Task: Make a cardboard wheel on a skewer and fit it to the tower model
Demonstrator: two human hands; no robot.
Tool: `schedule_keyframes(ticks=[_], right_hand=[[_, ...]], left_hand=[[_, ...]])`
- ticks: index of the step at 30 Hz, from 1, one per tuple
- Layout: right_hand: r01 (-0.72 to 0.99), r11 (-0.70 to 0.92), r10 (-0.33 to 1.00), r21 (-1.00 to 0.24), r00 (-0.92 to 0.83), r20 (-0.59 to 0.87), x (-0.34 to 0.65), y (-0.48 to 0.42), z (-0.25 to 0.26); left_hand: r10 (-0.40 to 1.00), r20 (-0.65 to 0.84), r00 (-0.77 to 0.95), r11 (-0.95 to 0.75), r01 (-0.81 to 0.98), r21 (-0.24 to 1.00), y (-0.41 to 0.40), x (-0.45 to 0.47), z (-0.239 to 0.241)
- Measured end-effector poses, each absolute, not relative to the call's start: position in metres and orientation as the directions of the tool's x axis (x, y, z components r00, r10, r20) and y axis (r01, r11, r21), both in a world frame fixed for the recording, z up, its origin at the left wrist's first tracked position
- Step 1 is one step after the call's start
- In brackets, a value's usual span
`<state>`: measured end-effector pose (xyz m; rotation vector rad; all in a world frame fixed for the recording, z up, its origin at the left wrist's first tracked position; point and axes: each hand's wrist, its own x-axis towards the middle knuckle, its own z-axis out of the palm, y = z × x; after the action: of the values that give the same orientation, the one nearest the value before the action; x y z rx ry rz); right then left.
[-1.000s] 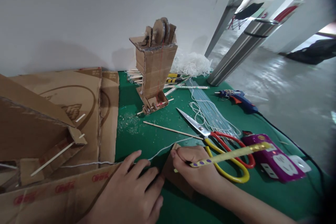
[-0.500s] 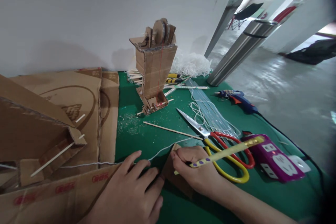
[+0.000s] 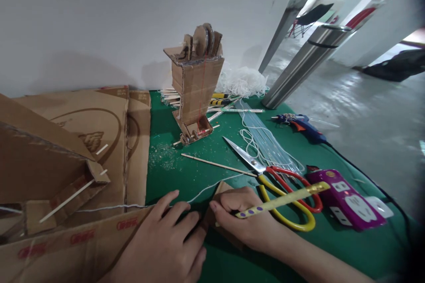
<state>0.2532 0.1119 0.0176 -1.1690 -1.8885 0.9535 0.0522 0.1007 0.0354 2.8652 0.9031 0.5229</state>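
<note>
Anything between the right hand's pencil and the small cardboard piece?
Nothing visible. The right hand holds the pencil over the cardboard piece; whether its tip touches, I cannot tell. The scissors lie beyond that hand.

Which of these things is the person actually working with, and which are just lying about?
Apparently in use:
spotted yellow pencil, held in the right hand
small cardboard piece, partly under the right hand, close by the left hand

Apparently just lying or standing about:
scissors
glue gun
purple box
thin wooden stick
cardboard tower
</note>
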Motion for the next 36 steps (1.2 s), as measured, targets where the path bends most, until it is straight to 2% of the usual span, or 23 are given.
schedule_keyframes(ticks=[15,22,27,36], right_hand=[[0.424,0.346,0.913,-0.837,-0.357,0.197,0.2524,0.1119,0.0158],[0.366,0.315,0.946,-0.876,-0.200,0.257,0.2529,0.1124,0.0197],[0.451,0.375,0.926,-0.810,-0.146,0.348,0.2514,0.1150,0.0223],[0.526,0.384,0.922,-0.759,-0.181,0.342,0.2482,0.1162,0.0174]], left_hand=[[0.568,0.298,0.767,-0.823,0.536,0.187,0.1024,0.0540,0.0371],[0.575,0.301,0.761,-0.818,0.542,0.192,0.1024,0.0525,0.0359],[0.569,0.310,0.761,-0.822,0.539,0.186,0.1017,0.0526,0.0363],[0.581,0.292,0.760,-0.814,0.545,0.199,0.1019,0.0537,0.0368]])
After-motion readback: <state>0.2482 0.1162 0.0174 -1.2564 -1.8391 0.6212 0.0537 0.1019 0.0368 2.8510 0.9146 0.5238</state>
